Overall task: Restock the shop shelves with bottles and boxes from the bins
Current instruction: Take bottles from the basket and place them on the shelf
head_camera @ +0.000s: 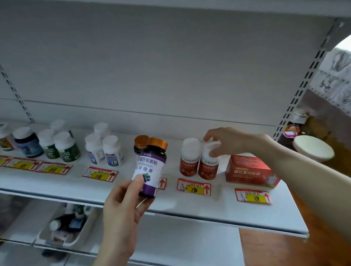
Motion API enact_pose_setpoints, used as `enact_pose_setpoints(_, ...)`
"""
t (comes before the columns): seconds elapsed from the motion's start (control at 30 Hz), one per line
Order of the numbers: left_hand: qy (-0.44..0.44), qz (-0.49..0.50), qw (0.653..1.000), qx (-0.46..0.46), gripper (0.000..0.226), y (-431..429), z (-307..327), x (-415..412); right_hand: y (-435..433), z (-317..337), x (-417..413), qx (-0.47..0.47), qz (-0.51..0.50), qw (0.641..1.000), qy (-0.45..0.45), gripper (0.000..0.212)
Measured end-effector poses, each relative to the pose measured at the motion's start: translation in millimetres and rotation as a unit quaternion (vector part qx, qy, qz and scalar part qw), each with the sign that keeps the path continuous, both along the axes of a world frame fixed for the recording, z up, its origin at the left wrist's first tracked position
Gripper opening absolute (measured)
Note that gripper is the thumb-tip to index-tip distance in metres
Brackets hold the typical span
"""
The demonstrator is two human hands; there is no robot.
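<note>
My left hand (121, 206) grips a dark bottle with a purple label and a copper cap (151, 166), held tilted just in front of the white shelf (200, 204). Behind it, a second copper-capped bottle (140, 143) stands on the shelf. My right hand (225, 140) holds the white cap of a red-labelled bottle (209, 165) that stands on the shelf. A matching red-labelled bottle (190, 157) stands right beside it on the left. A red box (250, 171) lies to the right of both.
Further left on the shelf stand several white-capped bottles (104, 149), some with green labels (67, 148). Red and yellow price tags (195, 187) line the shelf front. A white bin (67, 224) with bottles sits on the lower shelf. A white round lid (313, 146) shows at right.
</note>
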State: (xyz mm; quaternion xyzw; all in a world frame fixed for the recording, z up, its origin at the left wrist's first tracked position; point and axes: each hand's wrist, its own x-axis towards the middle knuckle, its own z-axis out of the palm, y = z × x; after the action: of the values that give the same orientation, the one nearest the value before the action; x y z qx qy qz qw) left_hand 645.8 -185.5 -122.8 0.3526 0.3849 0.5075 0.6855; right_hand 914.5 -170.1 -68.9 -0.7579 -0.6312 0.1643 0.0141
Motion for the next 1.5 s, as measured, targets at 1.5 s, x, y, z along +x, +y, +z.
enact_pose_setpoints(1.5, 0.348, -0.029, 0.877, 0.330, 0.035, 9, -33, 6, -18, 37, -91, 0.167, 0.015, 0.950, 0.263, 0.026)
